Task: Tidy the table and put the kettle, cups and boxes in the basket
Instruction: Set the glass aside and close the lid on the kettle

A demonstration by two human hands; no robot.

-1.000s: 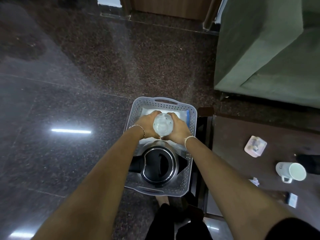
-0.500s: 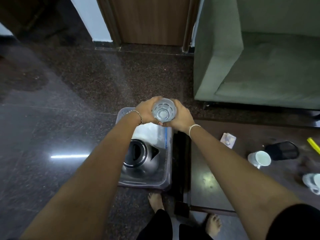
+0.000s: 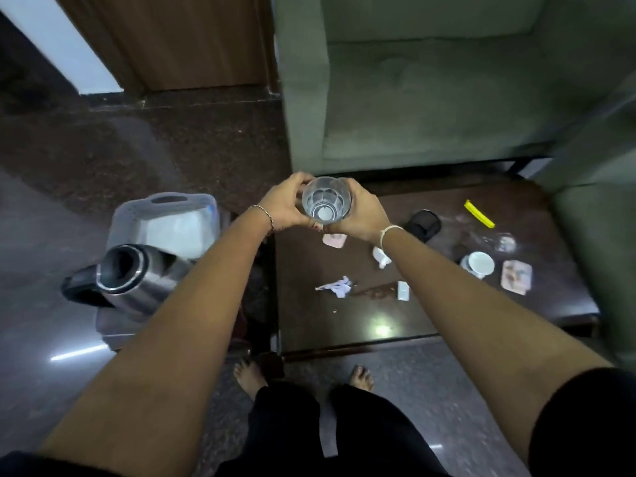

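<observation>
Both hands, left hand (image 3: 285,204) and right hand (image 3: 361,215), clasp a clear glass (image 3: 326,200) between them above the table's (image 3: 344,325) near-left corner. Left of it, the kettle (image 3: 137,280) sits in the basket (image 3: 165,208) on the floor.

A dark speckled stone floor (image 3: 144,156), polished enough to mirror a strip of ceiling light (image 3: 77,352), fills the left side. A wooden door (image 3: 179,39) stands at the top beside a white wall (image 3: 65,46). A green upholstered sofa (image 3: 430,98) sits at the upper right behind a low dark wooden table (image 3: 344,325) whose glossy top catches a bright glare.
</observation>
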